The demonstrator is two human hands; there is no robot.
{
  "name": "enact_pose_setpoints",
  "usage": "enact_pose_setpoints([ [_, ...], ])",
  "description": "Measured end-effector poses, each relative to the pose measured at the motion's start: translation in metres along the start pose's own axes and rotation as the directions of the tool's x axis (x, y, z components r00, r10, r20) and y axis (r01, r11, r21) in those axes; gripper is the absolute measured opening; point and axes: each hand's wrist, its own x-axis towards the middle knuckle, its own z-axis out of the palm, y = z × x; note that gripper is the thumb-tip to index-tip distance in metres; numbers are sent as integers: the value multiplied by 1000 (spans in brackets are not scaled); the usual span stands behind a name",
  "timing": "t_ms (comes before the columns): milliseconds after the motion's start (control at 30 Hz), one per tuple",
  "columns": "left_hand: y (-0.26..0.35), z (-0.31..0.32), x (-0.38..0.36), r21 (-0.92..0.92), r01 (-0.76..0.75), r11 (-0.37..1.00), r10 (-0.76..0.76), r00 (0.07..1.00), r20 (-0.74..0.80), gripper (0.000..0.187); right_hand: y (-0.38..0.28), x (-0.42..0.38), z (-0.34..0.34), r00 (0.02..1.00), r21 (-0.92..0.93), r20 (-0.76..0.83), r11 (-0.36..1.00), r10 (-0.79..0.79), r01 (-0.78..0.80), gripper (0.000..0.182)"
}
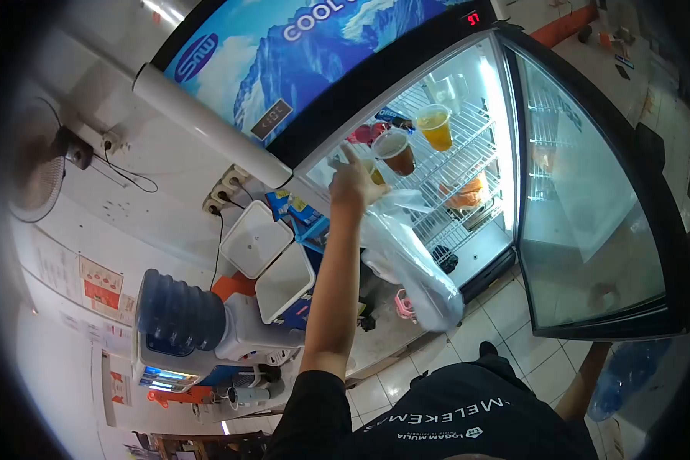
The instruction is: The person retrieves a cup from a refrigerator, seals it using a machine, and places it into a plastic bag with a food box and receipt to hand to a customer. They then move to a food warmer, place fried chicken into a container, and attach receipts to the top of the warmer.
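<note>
My left hand (351,184) reaches into the open display fridge, at the left side of its upper rack. One finger points up, and the other fingers are closed on a translucent white plastic bag (414,264) that hangs down past the doorway. Close to the fingers stand a cup of brown drink (396,153) and a cup of yellow drink (435,128), both on the wire rack. My right forearm (586,379) runs up to the lower edge of the fridge door (606,207). The fingers of my right hand are not clearly visible there.
A wrapped orange-brown item (468,192) sits on a lower rack. Left of the fridge are a white lidded box (285,284), a water dispenser bottle (180,313), wall sockets (226,188) and a fan (38,161). A blue translucent plastic item (630,376) is at lower right.
</note>
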Motion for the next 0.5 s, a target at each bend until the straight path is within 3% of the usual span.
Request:
enact_pose_setpoints([
  [33,-10,16,32,95,28,995,-35,997,64,145,5,0,1,1000,1,6,1000,3,-3,38],
  [67,-18,23,51,95,29,995,-35,997,65,145,6,-1,3,1000,5,7,1000,9,-9,38],
  [133,-28,33,75,29,-31,999,23,968,248,148,12,-1,9,1000,16,16,1000,11,-12,38],
  [200,-22,29,86,95,-37,995,7,953,304,145,11,-5,15,999,21,35,1000,16,-17,38],
  [267,-26,28,90,-36,40,999,-24,929,368,137,12,-7,21,998,20,58,1000,16,-17,39],
  [300,-24,26,86,24,-30,999,19,928,371,125,13,-8,22,998,23,66,1000,14,-16,39],
  [333,-21,25,80,21,-22,1000,12,926,376,125,13,-9,26,997,27,73,999,20,-22,39],
  [400,-12,20,62,102,91,991,-113,963,244,96,11,-10,32,996,31,89,999,20,-23,39],
  [433,-10,15,49,118,38,992,-63,974,216,91,9,-10,35,995,33,93,999,18,-21,39],
  [500,3,1,1,142,11,990,-9,1000,-14,84,7,-15,42,995,40,102,999,19,-23,40],
])
